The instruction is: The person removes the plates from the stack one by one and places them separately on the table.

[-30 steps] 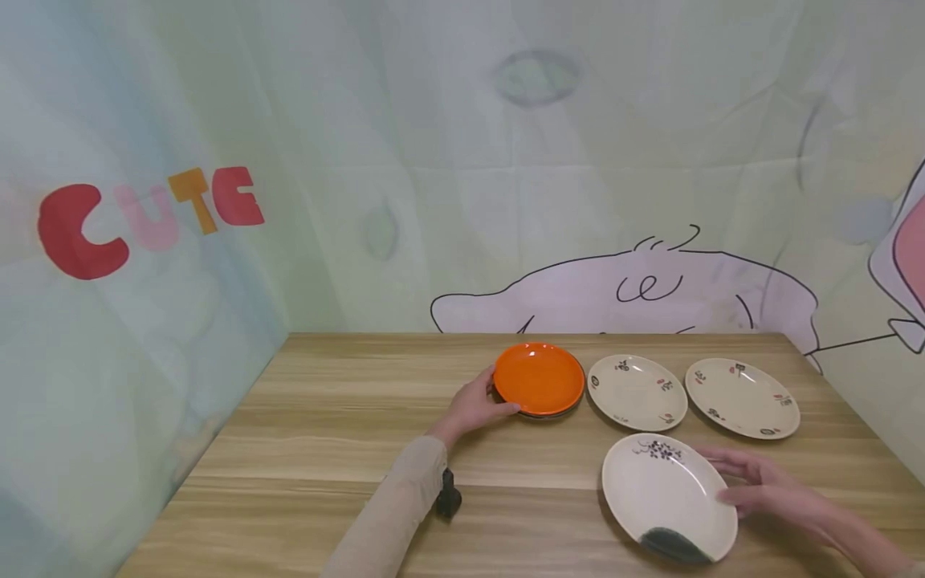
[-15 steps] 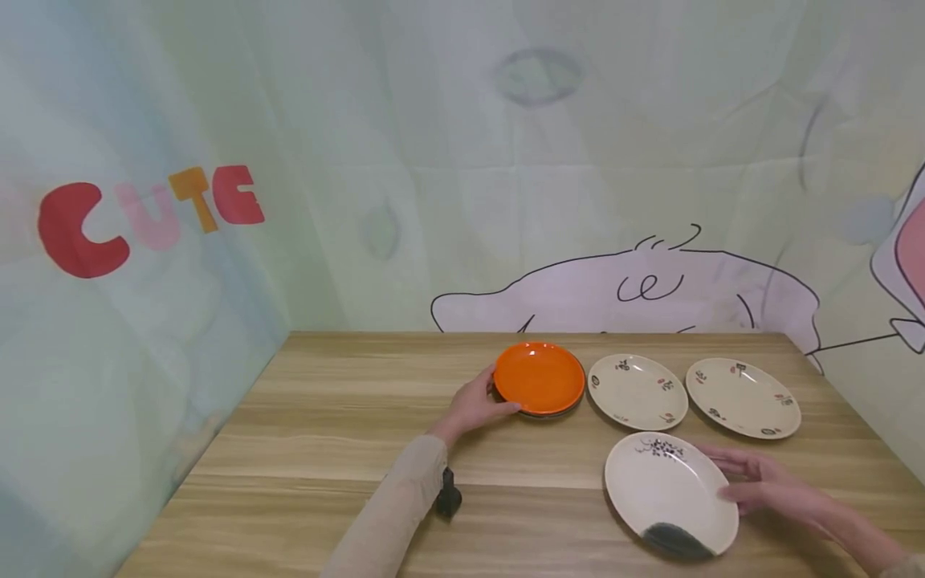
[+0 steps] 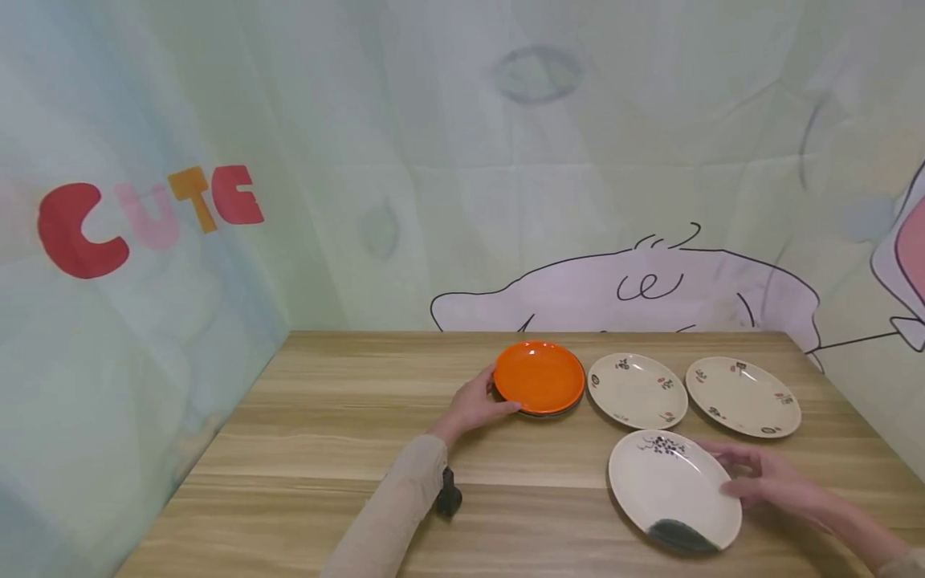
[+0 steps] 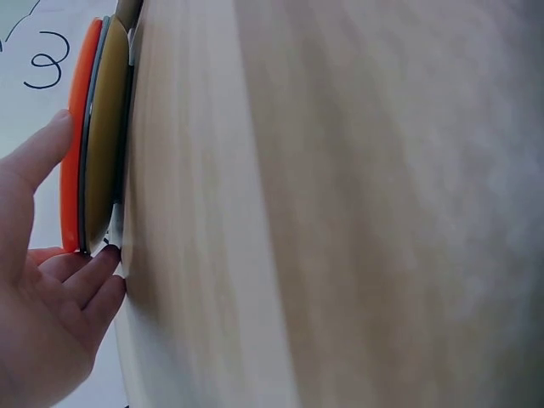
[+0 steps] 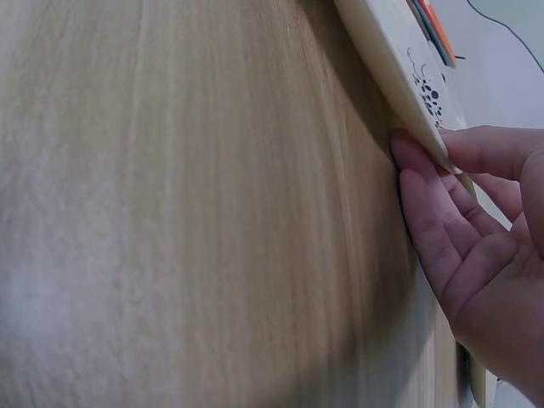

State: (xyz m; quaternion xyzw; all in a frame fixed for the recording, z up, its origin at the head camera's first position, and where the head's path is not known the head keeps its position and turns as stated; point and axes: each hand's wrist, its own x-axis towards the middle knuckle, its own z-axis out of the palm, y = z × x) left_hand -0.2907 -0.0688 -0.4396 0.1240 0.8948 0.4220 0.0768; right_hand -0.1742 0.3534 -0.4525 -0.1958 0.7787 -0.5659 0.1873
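Note:
In the head view, an orange plate [image 3: 539,377] tops a small stack near the table's back. My left hand [image 3: 477,403] holds the stack at its left and front rim. The left wrist view shows the thumb of my left hand [image 4: 42,272] against the orange rim, with a tan plate [image 4: 106,127] lower in the stack. My right hand [image 3: 773,482] pinches the right rim of an off-white plate [image 3: 672,486] with a dark floral print and a dark green patch. In the right wrist view, its thumb lies above and fingers beneath the tilted plate edge [image 5: 391,72].
Two cream plates with small printed motifs, one in the middle [image 3: 637,391] and one at the right [image 3: 743,397], lie along the back of the wooden table [image 3: 325,449]. Behind the table hangs a printed cloth backdrop [image 3: 405,160].
The off-white plate in my right hand has shifted slightly to the right and away from me. My left hand and the orange plate stay where they were.

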